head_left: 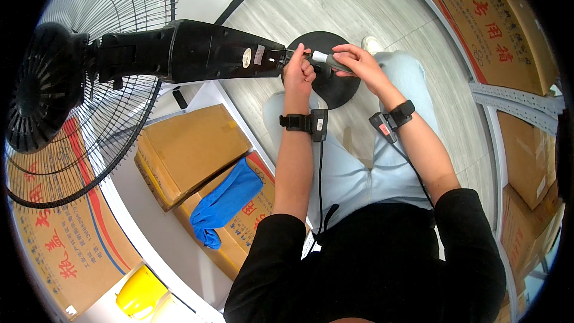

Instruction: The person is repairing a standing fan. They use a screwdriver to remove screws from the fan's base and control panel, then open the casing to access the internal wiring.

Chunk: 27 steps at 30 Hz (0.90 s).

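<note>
- Left hand (298, 73) clamped on pole (326, 60) just below fan body (197, 51).
- Right hand (359, 63) pinches pole beside it.
- Fan looks assembled; base (335, 93) beyond hands.

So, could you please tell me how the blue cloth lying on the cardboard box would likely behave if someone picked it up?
The blue cloth would probably be floppy: it lies creased and draped over the cardboard box. It seems light, as the box shows no sag. It looks unlikely to roll or break.
</note>
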Available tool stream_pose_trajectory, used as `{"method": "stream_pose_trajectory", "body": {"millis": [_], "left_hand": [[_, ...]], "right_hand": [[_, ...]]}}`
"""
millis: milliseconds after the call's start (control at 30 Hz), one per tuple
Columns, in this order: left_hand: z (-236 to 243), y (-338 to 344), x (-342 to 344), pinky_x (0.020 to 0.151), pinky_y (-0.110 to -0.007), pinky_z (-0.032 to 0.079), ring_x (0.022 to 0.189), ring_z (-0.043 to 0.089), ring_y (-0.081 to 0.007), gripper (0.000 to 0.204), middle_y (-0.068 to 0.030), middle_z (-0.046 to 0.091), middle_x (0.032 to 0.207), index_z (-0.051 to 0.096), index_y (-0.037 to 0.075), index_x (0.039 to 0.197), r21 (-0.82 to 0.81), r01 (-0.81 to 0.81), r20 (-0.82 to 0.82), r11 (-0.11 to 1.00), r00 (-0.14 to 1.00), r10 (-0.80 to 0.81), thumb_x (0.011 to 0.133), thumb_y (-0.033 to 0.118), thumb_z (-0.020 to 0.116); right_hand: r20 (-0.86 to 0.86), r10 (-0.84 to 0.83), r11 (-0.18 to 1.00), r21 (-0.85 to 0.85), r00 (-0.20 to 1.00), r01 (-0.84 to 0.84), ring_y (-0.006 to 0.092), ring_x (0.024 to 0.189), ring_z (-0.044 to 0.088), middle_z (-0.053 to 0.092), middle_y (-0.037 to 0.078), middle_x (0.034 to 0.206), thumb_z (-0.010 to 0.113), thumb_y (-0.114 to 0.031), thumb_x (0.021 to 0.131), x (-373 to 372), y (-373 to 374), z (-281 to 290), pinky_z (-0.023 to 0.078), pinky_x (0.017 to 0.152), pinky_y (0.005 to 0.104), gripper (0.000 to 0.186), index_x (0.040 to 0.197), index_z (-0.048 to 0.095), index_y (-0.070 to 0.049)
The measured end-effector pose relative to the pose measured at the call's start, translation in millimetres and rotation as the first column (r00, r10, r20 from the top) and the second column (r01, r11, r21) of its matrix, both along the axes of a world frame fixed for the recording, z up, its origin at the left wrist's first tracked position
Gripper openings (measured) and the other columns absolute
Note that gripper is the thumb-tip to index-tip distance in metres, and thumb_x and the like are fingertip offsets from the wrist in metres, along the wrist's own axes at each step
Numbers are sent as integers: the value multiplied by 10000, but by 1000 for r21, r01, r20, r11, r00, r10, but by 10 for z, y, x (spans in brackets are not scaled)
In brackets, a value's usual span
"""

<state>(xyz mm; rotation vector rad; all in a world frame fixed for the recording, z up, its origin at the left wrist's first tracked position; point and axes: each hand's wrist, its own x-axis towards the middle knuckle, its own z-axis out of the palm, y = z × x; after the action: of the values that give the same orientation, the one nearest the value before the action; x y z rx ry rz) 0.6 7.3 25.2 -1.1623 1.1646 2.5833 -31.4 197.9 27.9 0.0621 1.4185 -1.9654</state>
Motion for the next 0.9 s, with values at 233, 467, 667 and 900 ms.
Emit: {"method": "stream_pose_trajectory", "body": {"millis": [233,467,667,900], "left_hand": [[-139,-77,41,391,-208,203,430,279,-49,224,82,296,534,601,56,943,44,9,-116,999,993,-3,977,277,599],[-55,-11,21,397,-221,214,435,268,-51,253,77,291,528,608,41,1015,-34,-12,-3,999,1000,12,993,290,571],[-107,-69,50,395,-218,215,434,272,-55,235,79,282,522,605,53,978,25,3,-96,1000,995,0,998,285,569],[-64,3,43,408,-223,196,447,260,-39,196,84,294,548,640,46,954,-108,-25,-4,994,1000,24,962,242,630]], "right_hand": [[10,-25,998,-49,1000,25,171,953,670,662,104,1080,650,-226,939,5,-8,-24,579,807,293,387,1254,556,-23],[24,2,999,-35,1000,-1,184,955,676,661,111,1078,647,-220,941,1,-10,18,579,805,296,395,1261,543,-13],[33,-15,1000,-17,999,16,179,960,671,658,110,1084,651,-218,936,-10,1,6,582,796,290,394,1254,548,-9],[32,-14,999,-33,999,15,177,975,663,653,105,1092,653,-213,931,-9,-11,-27,585,801,291,390,1248,555,-8]]}}
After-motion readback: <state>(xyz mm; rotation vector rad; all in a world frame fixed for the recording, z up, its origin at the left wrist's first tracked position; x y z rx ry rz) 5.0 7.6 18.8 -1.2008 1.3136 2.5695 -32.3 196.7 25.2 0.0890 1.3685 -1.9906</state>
